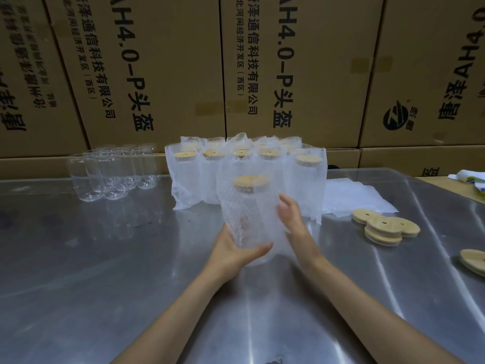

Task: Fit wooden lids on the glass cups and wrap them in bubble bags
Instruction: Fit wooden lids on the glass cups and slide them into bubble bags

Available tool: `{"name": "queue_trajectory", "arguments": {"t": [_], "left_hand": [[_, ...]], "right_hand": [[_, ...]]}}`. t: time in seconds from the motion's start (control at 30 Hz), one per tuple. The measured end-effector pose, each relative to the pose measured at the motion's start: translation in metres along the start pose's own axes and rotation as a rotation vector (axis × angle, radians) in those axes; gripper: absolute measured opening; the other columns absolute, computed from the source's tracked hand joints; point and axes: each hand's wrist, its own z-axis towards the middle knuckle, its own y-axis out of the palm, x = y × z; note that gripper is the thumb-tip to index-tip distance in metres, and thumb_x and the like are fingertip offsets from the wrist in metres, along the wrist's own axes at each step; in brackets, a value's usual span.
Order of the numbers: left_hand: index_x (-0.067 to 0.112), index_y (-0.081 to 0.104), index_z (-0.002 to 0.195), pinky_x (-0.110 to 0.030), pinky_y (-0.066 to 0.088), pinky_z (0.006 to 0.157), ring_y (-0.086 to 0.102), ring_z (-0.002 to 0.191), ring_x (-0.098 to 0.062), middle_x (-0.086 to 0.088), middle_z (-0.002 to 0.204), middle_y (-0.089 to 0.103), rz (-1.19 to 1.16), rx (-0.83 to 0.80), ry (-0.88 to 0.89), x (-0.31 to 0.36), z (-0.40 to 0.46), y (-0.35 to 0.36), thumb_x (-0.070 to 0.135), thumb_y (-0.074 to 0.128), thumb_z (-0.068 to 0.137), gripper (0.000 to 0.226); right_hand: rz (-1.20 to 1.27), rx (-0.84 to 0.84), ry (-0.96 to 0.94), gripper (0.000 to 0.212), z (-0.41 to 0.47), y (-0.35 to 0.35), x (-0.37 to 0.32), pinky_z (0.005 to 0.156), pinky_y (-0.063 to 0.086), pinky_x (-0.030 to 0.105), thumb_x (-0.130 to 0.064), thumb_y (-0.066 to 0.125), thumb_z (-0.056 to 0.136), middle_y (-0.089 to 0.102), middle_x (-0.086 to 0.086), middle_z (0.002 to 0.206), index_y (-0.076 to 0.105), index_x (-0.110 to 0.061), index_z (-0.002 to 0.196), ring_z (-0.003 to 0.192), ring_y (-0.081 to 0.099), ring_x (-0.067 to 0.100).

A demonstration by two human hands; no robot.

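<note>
Lidded cup (pixel 249 219) sits inside a bubble bag (pixel 262 206), held upright at mid-bench, just in front of the finished batch. Left hand (pixel 233 249) cups the base, fingers and thumb curled round the bagged bottom. Right hand (pixel 291 216) lies flat against the right side of the bag, fingers straight, pressing the film to the glass; no grip there. Lid (pixel 250 180) shows at the top, appears seated; bag mouth not yet closed over it.

Risks, as judged:
- Film is slick over glass. Only the left hand actually holds, so the cup could slide down through the bag or tip if the right palm lifts away early.
- Loose bag edge on the right may spring back once released, leaving the wrap slack.
- Lid could pop off if the cup is tilted while the top stays open.
- Steel bench (pixel 131 258) is hard; a drop likely means breakage.

Surroundings:
- Wrapped cups (pixel 210 174) stand in rows toward the far edge, directly behind the work; setting this one down needs care not to knock the front row.
- Bare cups (pixel 112 169) clustered at far left, well apart.
- Flat spare bags (pixel 351 198) at far right, beside the batch; loose lids (pixel 384 229) stacked nearer, another at the right edge.
- Cartons (pixel 157 61) wall off the far side.
</note>
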Motion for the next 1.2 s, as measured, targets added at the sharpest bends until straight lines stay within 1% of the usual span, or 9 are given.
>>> {"name": "queue_trajectory", "arguments": {"t": [0.07,0.13,0.23,0.33,0.47,0.7,0.9,1.1,1.2], "left_hand": [[0.011,0.054,0.126,-0.016,0.048,0.093,0.061,0.112,-0.011,-0.001,0.119,0.065,0.042,0.046,0.0,-0.007,0.011,0.004,0.012,0.088,0.065,0.07],[0.014,0.051,0.13,-0.015,0.046,0.094,0.058,0.115,-0.007,0.003,0.122,0.062,0.042,0.07,-0.016,-0.015,0.023,0.009,0.014,0.089,0.065,0.075],[0.024,0.048,0.131,-0.016,0.045,0.092,0.056,0.11,0.002,0.014,0.12,0.06,0.063,0.09,-0.053,-0.026,0.043,0.019,0.025,0.09,0.063,0.079],[0.031,0.049,0.123,-0.012,0.043,0.083,0.056,0.102,0.005,0.024,0.111,0.058,0.091,0.129,-0.082,-0.033,0.061,0.031,0.034,0.09,0.06,0.076],[0.028,0.048,0.114,-0.023,0.043,0.086,0.058,0.105,-0.008,0.02,0.107,0.057,0.105,0.168,-0.09,-0.043,0.087,0.045,0.041,0.087,0.057,0.071],[0.028,0.04,0.108,-0.022,0.041,0.083,0.052,0.102,-0.008,0.014,0.107,0.052,0.171,0.178,-0.072,-0.052,0.117,0.06,0.04,0.086,0.064,0.065],[0.024,0.043,0.115,-0.028,0.047,0.091,0.056,0.108,-0.012,0.008,0.114,0.056,0.155,0.107,-0.024,-0.06,0.134,0.068,0.037,0.086,0.066,0.066],[0.025,0.042,0.123,-0.035,0.045,0.101,0.054,0.117,-0.014,0.003,0.125,0.054,0.164,0.082,-0.036,-0.066,0.142,0.071,0.044,0.084,0.063,0.076],[0.022,0.042,0.131,-0.03,0.042,0.102,0.049,0.117,-0.011,0.005,0.128,0.045,0.215,0.099,-0.03,-0.067,0.144,0.072,0.045,0.084,0.066,0.08]], "right_hand": [[-0.08,0.227,-0.028,0.041,0.009,-0.011,0.01,0.085,0.036,0.005,-0.059,0.051,0.088,0.048,-0.013,0.124,0.043,-0.037,0.121,0.107,0.048,-0.018],[-0.205,0.455,-0.018,0.043,0.017,-0.026,0.02,0.097,0.035,0.022,-0.045,0.055,0.092,0.045,-0.002,0.128,0.044,-0.025,0.128,0.123,0.044,0.009],[-0.313,0.623,0.073,0.057,0.03,-0.047,0.03,0.103,0.035,0.035,-0.034,0.063,0.09,0.038,0.004,0.138,0.038,-0.017,0.138,0.129,0.038,0.022],[-0.368,0.628,0.118,0.07,0.043,-0.058,0.036,0.106,0.035,0.041,-0.035,0.068,0.085,0.031,0.005,0.145,0.031,-0.019,0.142,0.132,0.034,0.024],[-0.442,0.639,0.133,0.077,0.064,-0.066,0.047,0.095,0.035,0.037,-0.036,0.069,0.083,0.033,0.005,0.147,0.026,-0.021,0.145,0.133,0.036,0.027],[-0.411,0.621,0.088,0.078,0.081,-0.069,0.056,0.101,0.043,0.046,-0.033,0.072,0.082,0.04,0.003,0.144,0.025,-0.025,0.144,0.129,0.042,0.027],[-0.342,0.613,0.043,0.072,0.093,-0.071,0.062,0.082,0.042,0.03,-0.033,0.07,0.083,0.047,-0.002,0.137,0.026,-0.029,0.14,0.107,0.049,0.014],[-0.321,0.612,0.017,0.068,0.097,-0.073,0.067,0.08,0.036,0.026,-0.028,0.07,0.083,0.046,-0.003,0.134,0.029,-0.029,0.138,0.1,0.043,0.007],[-0.31,0.608,0.022,0.067,0.098,-0.074,0.068,0.08,0.037,0.026,-0.027,0.069,0.083,0.044,-0.002,0.136,0.03,-0.03,0.137,0.102,0.044,0.008]]}}
